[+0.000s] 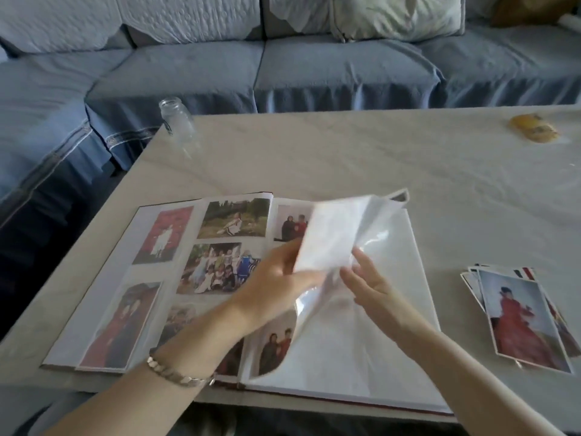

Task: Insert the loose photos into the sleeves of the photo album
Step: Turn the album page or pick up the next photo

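An open photo album (418, 357) lies on the table in front of me. Its left page (135, 278) is filled with several photos. On the right page, a clear plastic sleeve sheet (339, 234) is lifted and curled up off the white page. My left hand (279, 284) pinches the lower edge of that sheet. My right hand (371, 284) touches it from the right, fingers fairly straight. Two photos show at the right page's left side, partly hidden by the sheet. A stack of loose photos (515, 313), topped by a figure in red, lies to the right.
The table (345, 158) wears a pale cloth. A glass jar (177, 122) stands near its far left corner, and a yellow object (534, 127) lies at the far right. A blue sofa (251, 67) runs behind and to the left.
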The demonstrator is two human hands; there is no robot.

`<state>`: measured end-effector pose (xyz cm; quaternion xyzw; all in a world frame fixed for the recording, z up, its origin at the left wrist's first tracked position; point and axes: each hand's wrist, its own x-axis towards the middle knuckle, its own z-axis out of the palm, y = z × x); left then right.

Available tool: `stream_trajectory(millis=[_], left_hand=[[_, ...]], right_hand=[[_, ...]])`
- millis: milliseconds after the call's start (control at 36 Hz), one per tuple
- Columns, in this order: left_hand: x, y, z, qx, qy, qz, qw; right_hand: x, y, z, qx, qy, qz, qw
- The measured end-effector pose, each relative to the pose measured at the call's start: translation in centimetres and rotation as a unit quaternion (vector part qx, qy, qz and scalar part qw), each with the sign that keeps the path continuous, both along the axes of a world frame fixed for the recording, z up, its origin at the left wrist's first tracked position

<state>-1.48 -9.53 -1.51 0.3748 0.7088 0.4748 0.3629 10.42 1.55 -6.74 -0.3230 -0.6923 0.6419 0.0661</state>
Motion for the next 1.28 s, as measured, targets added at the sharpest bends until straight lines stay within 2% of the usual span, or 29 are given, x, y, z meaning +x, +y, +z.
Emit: stream_trajectory(millis=[83,139,222,278,361,417,472,556,639,694,806,889,917,972,1000,1028,1083,1139,1194,1278], left_hand=[[-2.2,-1.8,2.2,0.004,-0.117,0.06,0.991],[-4.4,-3.2,3.3,0.039,-0.182,0.121,0.975],[-8.0,-5.1,5.0,0.096,-0.242,0.149,0.954],[-10.0,-6.1,6.0,0.066,-0.252,0.168,0.951],[-12.4,-7.2,6.3,-0.05,-0.149,0.177,0.971],[-13.8,-7.7,5.5,-0.093,-0.087,0.174,0.976],[-15.0,-8.3,4.6,-0.127,-0.046,0.189,0.973],[-16.4,-9.7,3.6,-0.139,0.013,0.218,0.966],[-18.2,-12.1,1.7,-0.181,0.139,0.278,0.933],[-19.0,-13.8,0.1,-0.205,0.182,0.305,0.912],[-19.4,-15.8,-3.2,-0.236,0.127,0.334,0.904],[-18.8,-15.7,-5.2,-0.266,0.143,0.339,0.891],[-18.4,-15.3,-5.6,-0.297,0.18,0.331,0.877],[-17.1,-14.0,-6.2,-0.358,0.317,0.299,0.826],[-16.5,-13.1,-6.7,-0.343,0.385,0.283,0.808],[-15.7,-12.1,-7.0,-0.29,0.428,0.267,0.813],[-14.3,-10.2,-7.5,-0.15,0.46,0.207,0.85],[-12.3,-8.0,-7.0,-0.093,0.409,0.103,0.902],[-10.8,-6.6,-7.4,-0.115,0.369,0.021,0.922],[-10.2,-5.9,-8.6,-0.243,0.37,-0.018,0.897]], right_hand=[[-2.3,-2.0,0.0,0.062,0.007,0.053,0.997],[-3.7,-3.0,0.1,0.076,0.016,0.063,0.995],[-5.3,-4.0,0.2,0.107,0.025,0.067,0.992],[-6.2,-4.6,0.5,0.144,0.031,0.094,0.985],[-7.7,-5.4,0.7,0.241,0.023,0.144,0.96],[-8.4,-6.0,0.7,0.313,0.019,0.185,0.931],[-8.8,-6.4,0.7,0.337,0.017,0.203,0.919],[-9.1,-6.2,0.8,0.326,0.015,0.213,0.921],[-9.2,-5.9,0.2,0.321,-0.028,0.224,0.92],[-9.3,-5.9,-0.8,0.332,-0.059,0.237,0.911],[-9.8,-6.2,-2.8,0.376,-0.103,0.267,0.881],[-10.3,-6.5,-3.2,0.415,-0.116,0.27,0.861],[-10.4,-6.6,-3.2,0.422,-0.116,0.267,0.859],[-10.5,-6.6,-3.4,0.432,-0.115,0.262,0.855],[-10.6,-6.5,-3.5,0.435,-0.112,0.261,0.854],[-10.6,-6.5,-3.6,0.438,-0.109,0.26,0.854],[-10.7,-6.1,-3.8,0.428,-0.093,0.259,0.861],[-10.5,-5.5,-3.5,0.401,-0.059,0.258,0.877],[-10.0,-4.7,-3.2,0.388,-0.032,0.244,0.888],[-8.4,-2.9,-3.2,0.371,-0.026,0.204,0.905]])
